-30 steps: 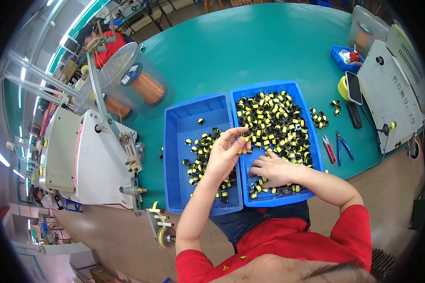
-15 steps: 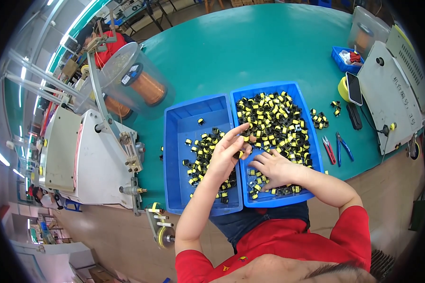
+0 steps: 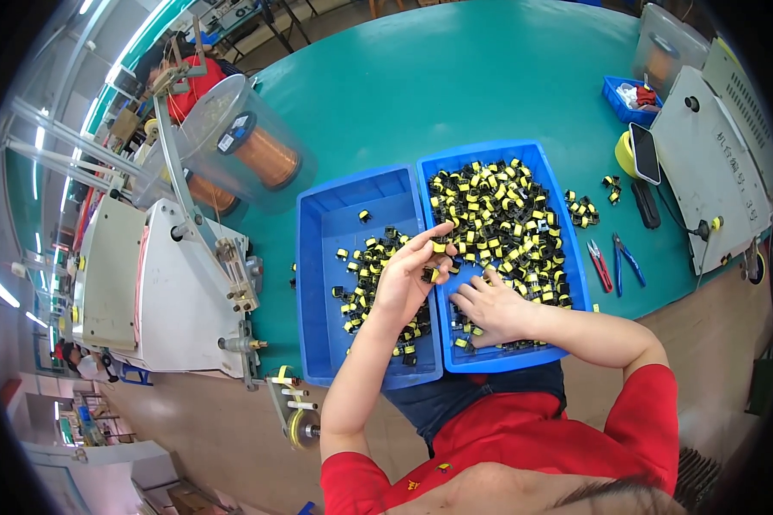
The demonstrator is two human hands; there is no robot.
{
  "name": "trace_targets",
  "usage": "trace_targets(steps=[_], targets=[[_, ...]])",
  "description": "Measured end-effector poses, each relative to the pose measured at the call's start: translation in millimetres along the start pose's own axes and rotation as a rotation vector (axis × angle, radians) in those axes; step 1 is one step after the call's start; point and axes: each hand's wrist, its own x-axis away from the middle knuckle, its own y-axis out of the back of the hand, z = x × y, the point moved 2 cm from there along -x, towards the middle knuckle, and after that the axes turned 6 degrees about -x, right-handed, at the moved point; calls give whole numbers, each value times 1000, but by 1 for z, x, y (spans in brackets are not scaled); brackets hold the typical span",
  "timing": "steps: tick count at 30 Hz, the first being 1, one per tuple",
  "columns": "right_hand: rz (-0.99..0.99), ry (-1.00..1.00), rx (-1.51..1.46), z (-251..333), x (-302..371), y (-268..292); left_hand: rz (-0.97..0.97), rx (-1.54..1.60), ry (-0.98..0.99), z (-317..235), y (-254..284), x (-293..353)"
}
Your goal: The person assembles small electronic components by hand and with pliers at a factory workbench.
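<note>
Two blue plastic bins lie side by side, both holding small black coils wrapped with yellow tape. My left hand (image 3: 404, 279) is over the shared wall of the bins, palm turned up and fingers curled. Within those fingers sit a couple of the coils (image 3: 429, 275). Inside the right bin (image 3: 581, 296), my right hand (image 3: 496, 311) reaches down at the near left part, fingers apart and touching the bin floor and the coils there. Its fingertips are partly hidden. The left bin (image 3: 318, 283) has a smaller heap (image 3: 365, 279), partly covered by my left forearm.
Right of the bins lie red-handled snips (image 3: 599, 268), blue-handled pliers (image 3: 629, 264), loose coils (image 3: 582, 210) and a phone (image 3: 644, 154) on a yellow roll. Machines (image 3: 180, 292) flank the green table (image 3: 404, 77) on both sides. Copper wire spools (image 3: 268, 153) stand at left.
My right hand has shifted slightly left and down among the coils, its fingers closer together. My left fingers have curled further around the coils, and another coil shows at their tips.
</note>
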Motion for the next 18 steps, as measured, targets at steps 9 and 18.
trace_targets(steps=[9, 18], targets=[[-121, -33, 57, 1, -3, -6, -10, 0, 1, 2, 3, 0], [-49, -58, -20, 4, -7, 3, -36, 13, -13, 1, 4, 0]])
